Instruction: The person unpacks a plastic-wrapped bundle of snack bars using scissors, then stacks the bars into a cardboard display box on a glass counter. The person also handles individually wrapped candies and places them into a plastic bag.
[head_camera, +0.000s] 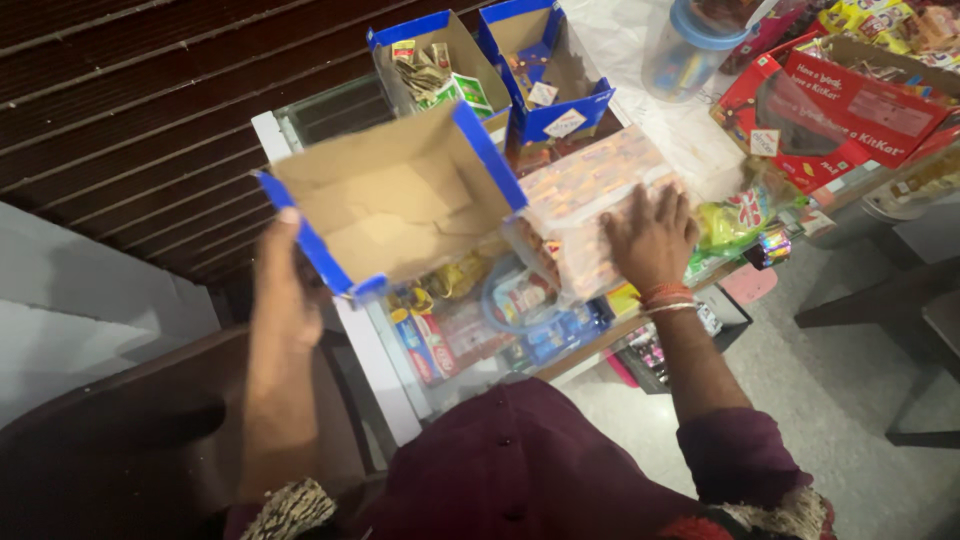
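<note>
The left hand (280, 290) grips the near wall of an empty blue-edged box (395, 205), tilting it above the tabletop (380, 355). The right hand (650, 235) lies flat, fingers spread, on a clear packet (585, 195) just beside the box. Judging from this, a steady box with its mouth toward the packet, and a firm grip rather than a flat press, would serve best.

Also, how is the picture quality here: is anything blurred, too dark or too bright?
Head view: the left hand and the empty blue-edged cardboard box are motion-blurred; the right hand on the clear-wrapped packet is soft; the lower left is dark, the white counter top looks washed out.
</note>
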